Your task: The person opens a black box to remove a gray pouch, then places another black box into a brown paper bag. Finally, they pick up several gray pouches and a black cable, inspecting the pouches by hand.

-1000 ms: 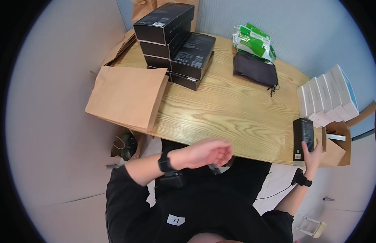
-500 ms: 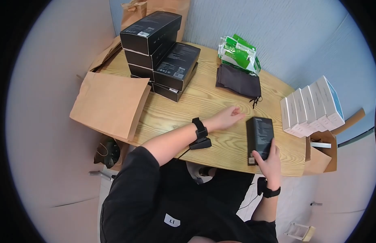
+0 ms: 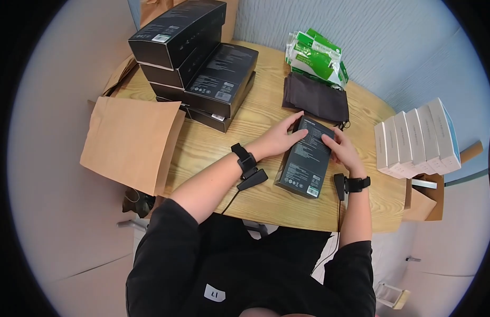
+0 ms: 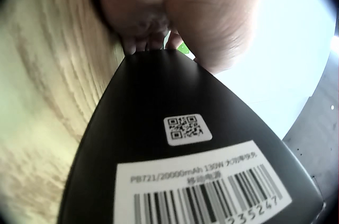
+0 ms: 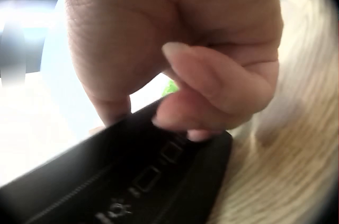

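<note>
Between both hands, at the middle of the table, is a black power bank box [image 3: 305, 164], its printed broad face up. My left hand [image 3: 275, 140] grips its far left side, thumb on the upper face. On the far right side my right hand [image 3: 346, 153] holds it, thumb on top and the other fingers bent against the side. In the left wrist view a white barcode label [image 4: 201, 187] reads PB721/20000mAh 130W, below a small QR sticker [image 4: 186, 129]. The right wrist view shows white icons on the box's side [image 5: 153, 176].
Several black boxes [image 3: 218, 74] are stacked at the back left, behind a brown paper bag [image 3: 129, 140]. Dark drawstring pouches [image 3: 316, 98] lie before green-white packets [image 3: 316, 58]. White boxes [image 3: 414, 140] stand in a row at the right, near an open carton [image 3: 424, 203].
The right hand has brought the power bank box from the table's right edge to the middle. The left hand has come forward from the near edge and taken hold of it too.
</note>
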The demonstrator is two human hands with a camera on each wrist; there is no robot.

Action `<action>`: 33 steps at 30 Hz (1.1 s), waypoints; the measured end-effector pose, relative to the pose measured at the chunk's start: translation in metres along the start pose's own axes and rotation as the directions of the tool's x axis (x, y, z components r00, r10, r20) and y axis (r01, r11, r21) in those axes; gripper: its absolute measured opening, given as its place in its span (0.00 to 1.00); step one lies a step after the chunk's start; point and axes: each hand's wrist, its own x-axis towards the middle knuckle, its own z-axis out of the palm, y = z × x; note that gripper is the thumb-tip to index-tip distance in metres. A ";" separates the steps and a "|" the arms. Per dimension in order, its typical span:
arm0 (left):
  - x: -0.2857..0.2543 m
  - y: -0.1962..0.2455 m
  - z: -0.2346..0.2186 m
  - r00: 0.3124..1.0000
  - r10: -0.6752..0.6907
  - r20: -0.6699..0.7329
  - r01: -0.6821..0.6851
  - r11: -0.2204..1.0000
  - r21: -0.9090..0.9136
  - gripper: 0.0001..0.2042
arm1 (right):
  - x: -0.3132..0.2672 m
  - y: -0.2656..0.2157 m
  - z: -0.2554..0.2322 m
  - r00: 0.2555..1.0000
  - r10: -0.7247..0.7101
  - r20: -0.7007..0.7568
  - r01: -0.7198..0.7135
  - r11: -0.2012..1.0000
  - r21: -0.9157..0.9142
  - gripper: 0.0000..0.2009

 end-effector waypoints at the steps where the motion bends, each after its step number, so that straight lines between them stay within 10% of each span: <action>1: -0.001 -0.001 0.001 1.000 -0.005 0.006 0.005 0.999 -0.044 0.29 | 0.012 0.022 -0.002 1.000 -0.009 0.016 0.008 0.996 0.086 0.18; 8: 0.003 -0.021 0.017 0.991 0.096 -0.094 -0.094 0.995 0.024 0.33 | 0.001 0.022 0.004 0.996 0.033 -0.084 -0.003 0.941 0.339 0.16; 13: -0.006 -0.004 0.014 0.991 0.079 0.110 -0.102 0.969 0.225 0.39 | -0.005 0.014 0.003 0.960 -0.107 -0.258 0.093 0.993 -0.067 0.20; 18: -0.008 0.013 0.020 0.974 0.082 0.213 -0.128 0.968 0.214 0.44 | -0.009 0.012 0.012 0.949 -0.101 -0.299 0.112 0.993 0.022 0.20; 29: -0.009 0.005 0.020 0.985 0.124 -0.116 -0.160 0.907 -0.390 0.43 | -0.001 0.027 0.020 0.974 -0.193 -0.118 0.225 0.891 0.394 0.17; 33: -0.009 0.004 0.016 0.993 0.097 -0.073 -0.117 0.915 -0.387 0.39 | -0.009 0.017 0.016 0.999 -0.044 0.024 0.016 0.740 0.672 0.16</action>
